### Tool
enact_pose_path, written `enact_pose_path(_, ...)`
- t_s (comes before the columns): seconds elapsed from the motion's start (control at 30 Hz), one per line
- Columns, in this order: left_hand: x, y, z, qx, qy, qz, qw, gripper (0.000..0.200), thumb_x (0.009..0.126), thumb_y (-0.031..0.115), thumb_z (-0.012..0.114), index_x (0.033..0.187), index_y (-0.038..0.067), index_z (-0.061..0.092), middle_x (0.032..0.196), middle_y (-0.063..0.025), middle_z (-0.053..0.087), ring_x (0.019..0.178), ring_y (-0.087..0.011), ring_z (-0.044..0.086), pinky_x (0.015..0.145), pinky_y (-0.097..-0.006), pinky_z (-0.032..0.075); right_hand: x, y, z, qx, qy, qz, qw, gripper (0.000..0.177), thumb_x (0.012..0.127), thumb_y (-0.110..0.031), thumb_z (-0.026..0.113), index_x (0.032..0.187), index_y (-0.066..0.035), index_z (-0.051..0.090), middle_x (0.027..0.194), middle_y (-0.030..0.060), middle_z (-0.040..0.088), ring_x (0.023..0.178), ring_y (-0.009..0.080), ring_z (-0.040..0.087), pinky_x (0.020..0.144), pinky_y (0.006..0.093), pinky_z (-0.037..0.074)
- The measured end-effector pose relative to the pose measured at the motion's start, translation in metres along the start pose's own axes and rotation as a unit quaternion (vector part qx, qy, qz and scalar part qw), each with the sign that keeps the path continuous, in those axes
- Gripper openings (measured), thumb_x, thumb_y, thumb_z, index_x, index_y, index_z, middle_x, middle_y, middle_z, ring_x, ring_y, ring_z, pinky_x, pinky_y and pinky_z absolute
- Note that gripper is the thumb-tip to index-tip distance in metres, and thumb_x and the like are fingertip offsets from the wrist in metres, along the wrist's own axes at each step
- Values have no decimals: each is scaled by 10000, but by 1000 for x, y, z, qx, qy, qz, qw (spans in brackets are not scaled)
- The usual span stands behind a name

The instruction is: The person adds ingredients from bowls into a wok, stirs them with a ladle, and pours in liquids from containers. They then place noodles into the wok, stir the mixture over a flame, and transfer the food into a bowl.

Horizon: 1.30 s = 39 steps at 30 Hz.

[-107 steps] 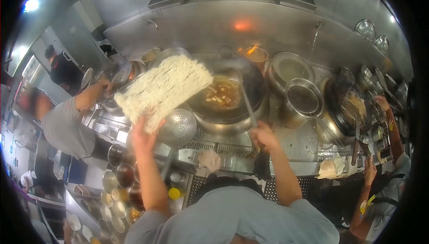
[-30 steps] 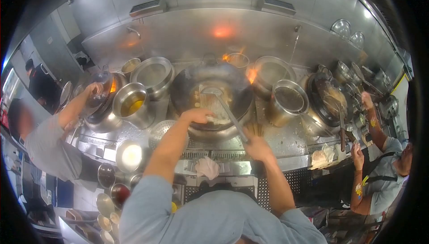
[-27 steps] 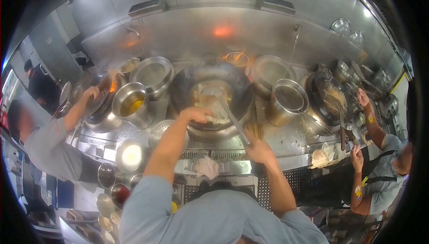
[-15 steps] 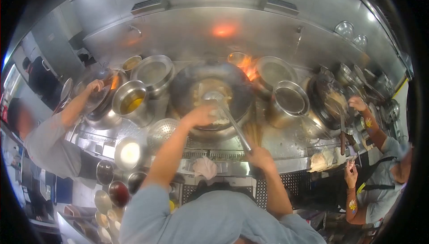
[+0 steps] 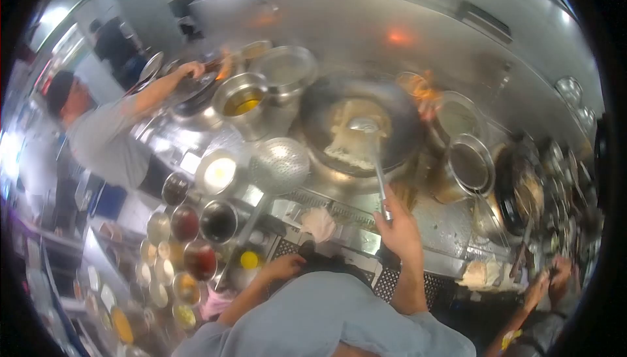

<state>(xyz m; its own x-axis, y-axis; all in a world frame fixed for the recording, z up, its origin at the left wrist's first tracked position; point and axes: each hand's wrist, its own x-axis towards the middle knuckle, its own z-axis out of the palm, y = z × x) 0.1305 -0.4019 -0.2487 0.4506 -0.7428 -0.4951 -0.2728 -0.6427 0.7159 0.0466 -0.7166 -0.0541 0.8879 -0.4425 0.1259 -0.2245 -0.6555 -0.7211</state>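
My right hand (image 5: 400, 226) grips the handle of a metal ladle (image 5: 379, 169), whose bowl end rests in pale food (image 5: 346, 146) inside the large dark wok (image 5: 408, 115). Low in front of my body, my left hand (image 5: 285, 268) is closed with curled fingers; what it holds, if anything, cannot be made out. A dark object (image 5: 307, 250) shows just beyond its fingertips. A crumpled cloth (image 5: 318, 224) lies on the stove edge between my hands. Left of the wok is a perforated strainer (image 5: 279, 164) with a long handle.
Flames (image 5: 418, 86) rise behind the wok. Metal pots (image 5: 469, 164) stand on its right, and a pot of yellow liquid (image 5: 241, 101) on its left. Seasoning containers (image 5: 219, 221) fill the lower left. A co-worker (image 5: 111, 135) reaches over a left burner; another co-worker's hands (image 5: 548, 282) are at lower right.
My left hand has left the wok area and come down near my body. The view has turned, shifting the stove rightward. The co-worker's hands at right are now lower and close together.
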Motion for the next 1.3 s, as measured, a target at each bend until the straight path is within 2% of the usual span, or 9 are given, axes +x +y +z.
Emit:
enact_pose_path(0.1, -19, -60, 30, 11, 126, -195, 973, 391, 788, 170, 552, 1156, 58, 625, 1060, -196, 666, 959, -366, 645, 852, -449, 493, 12, -22, 23, 118, -121, -40, 985, 589, 851, -173, 669, 1400, -139, 458, 1102, 163, 655, 958, 248, 653, 734, 307, 525)
enact_pose_path(0.3, -130, -134, 129, -306, 260, -386, 830, 452, 746, 163, 604, 1185, 55, 605, 951, -180, 681, 753, -291, 668, 660, -388, 529, 15, -54, 85, 298, -308, -87, 899, 405, 911, -37, 571, 1315, -69, 558, 875, 37, 656, 718, 74, 585, 674, 228, 487)
enact_pose_path(0.43, -203, -136, 241, -461, 403, -476, 631, 396, 759, 112, 577, 1148, 62, 624, 864, -134, 670, 677, -257, 652, 570, -396, 515, 24, -114, 49, 285, -141, -190, 929, 319, 881, -5, 588, 1197, 3, 629, 1033, 98, 680, 820, 113, 616, 733, 258, 503)
enact_pose_path(0.5, -222, -180, 346, -523, 433, -441, 586, 315, 795, 145, 576, 1091, 67, 649, 829, -122, 657, 679, -268, 641, 527, -457, 505, 29, -137, 14, 379, -16, -255, 890, 341, 875, -21, 580, 1211, 37, 604, 991, 154, 670, 792, 181, 623, 721, 277, 497)
enact_pose_path(0.67, -245, -166, 439, -346, 339, -475, 734, 292, 786, 159, 589, 1049, 64, 673, 901, -143, 663, 790, -286, 642, 643, -432, 516, 0, -211, -68, 413, 189, -526, 719, 340, 875, -67, 587, 1200, 30, 609, 988, 154, 673, 796, 180, 628, 729, 278, 499)
enact_pose_path(0.87, -264, -226, 420, -157, 322, -360, 861, 270, 775, 177, 605, 999, 61, 701, 988, -168, 671, 924, -308, 644, 783, -403, 529, -86, -285, -98, 317, 256, -703, 583, 345, 875, -122, 595, 1188, 22, 616, 984, 155, 677, 802, 180, 634, 738, 278, 500)
enact_pose_path(1.0, -293, -297, 368, 91, 157, -310, 933, 245, 764, 197, 618, 940, 65, 725, 1011, -188, 670, 987, -308, 636, 850, -401, 536, -146, -305, -101, 250, 275, -744, 556, 352, 875, -159, 600, 1179, 16, 620, 982, 155, 679, 805, 179, 638, 744, 279, 502)
enact_pose_path(1.1, -320, -303, 320, 287, 92, -251, 920, 169, 734, 225, 641, 798, 103, 739, 810, -100, 711, 819, -277, 688, 741, -407, 546, -189, -310, -114, 193, 285, -755, 558, 359, 875, -187, 604, 1173, 12, 624, 980, 155, 681, 808, 179, 641, 749, 279, 503)
enact_pose_path(1.3, -323, -325, 267, 155, 143, -166, 963, 147, 730, 156, 631, 810, 63, 712, 870, -137, 688, 784, -278, 669, 699, -422, 541, -255, -319, -133, 92, 306, -752, 577, 377, 875, -242, 612, 1160, 4, 630, 976, 156, 684, 813, 178, 647, 758, 280, 504)
